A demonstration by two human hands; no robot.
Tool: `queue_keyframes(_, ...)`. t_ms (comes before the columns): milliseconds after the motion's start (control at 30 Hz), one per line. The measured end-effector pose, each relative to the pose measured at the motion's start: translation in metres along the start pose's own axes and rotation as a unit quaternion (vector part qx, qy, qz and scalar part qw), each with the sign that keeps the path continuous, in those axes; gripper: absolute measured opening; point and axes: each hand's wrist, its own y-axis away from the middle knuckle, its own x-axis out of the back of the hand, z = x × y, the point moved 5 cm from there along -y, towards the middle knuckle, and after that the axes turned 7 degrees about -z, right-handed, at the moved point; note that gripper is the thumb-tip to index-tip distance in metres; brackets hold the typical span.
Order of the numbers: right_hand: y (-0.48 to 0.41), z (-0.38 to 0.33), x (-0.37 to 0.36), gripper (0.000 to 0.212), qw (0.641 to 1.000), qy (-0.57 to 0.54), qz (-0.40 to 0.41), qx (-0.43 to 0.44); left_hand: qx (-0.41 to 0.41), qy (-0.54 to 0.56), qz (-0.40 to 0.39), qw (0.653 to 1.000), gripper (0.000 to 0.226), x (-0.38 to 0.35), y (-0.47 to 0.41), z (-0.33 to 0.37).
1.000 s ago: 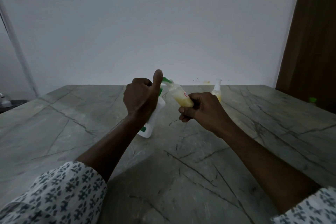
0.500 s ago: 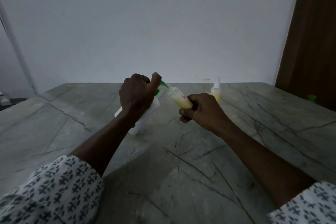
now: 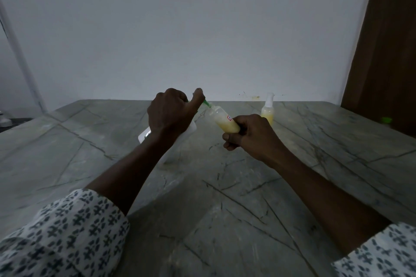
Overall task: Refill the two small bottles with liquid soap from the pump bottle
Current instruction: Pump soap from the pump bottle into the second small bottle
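Filling step. Left hand (image 3: 171,114) wraps tilted pump bottle (image 3: 191,129), thumb on pump head; spout meets mouth of small bottle (image 3: 225,120), gripped at its base by right hand (image 3: 249,135). Next, likely: press, keeping mouth aligned.

Blocking mid-table: tilted pump bottle (image 3: 188,136), held small bottle (image 3: 225,120) | far right: standing small bottle (image 3: 267,114) by wall (image 3: 202,40) | passable: tabletop (image 3: 213,198) near edge, far left.
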Motion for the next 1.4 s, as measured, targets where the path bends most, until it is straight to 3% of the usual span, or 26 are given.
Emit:
queue_keyframes(200,0.0001,0.0046,-0.0057,0.014,1.000,0.004,-0.008,-0.007,-0.019,-0.002,0.007,1.000,0.061,-0.0029,-0.0007,0.0008)
queue_keyframes(433,-0.0007,0.0036,-0.0036,0.015,1.000,-0.015,0.005,-0.003,-0.006,-0.006,-0.012,1.000,0.103,-0.0053,-0.0020,-0.0053)
queue_keyframes(800,0.0010,0.0058,-0.0084,0.014,1.000,-0.002,-0.008,-0.010,-0.007,-0.003,0.001,1.000,0.060,-0.0018,-0.0005,-0.0007)
queue_keyframes(900,0.0007,0.0068,-0.0092,0.015,1.000,-0.005,-0.008,-0.010,-0.013,-0.003,0.009,1.000,0.060,-0.0025,-0.0005,-0.0015)
queue_keyframes(1133,0.0003,0.0065,-0.0063,0.011,1.000,-0.013,0.001,-0.005,0.000,-0.017,-0.006,1.000,0.094,-0.0075,-0.0037,-0.0082)
queue_keyframes(1400,0.0009,0.0078,-0.0108,0.011,1.000,-0.003,-0.008,-0.004,-0.008,-0.020,0.004,1.000,0.061,-0.0040,-0.0019,-0.0027)
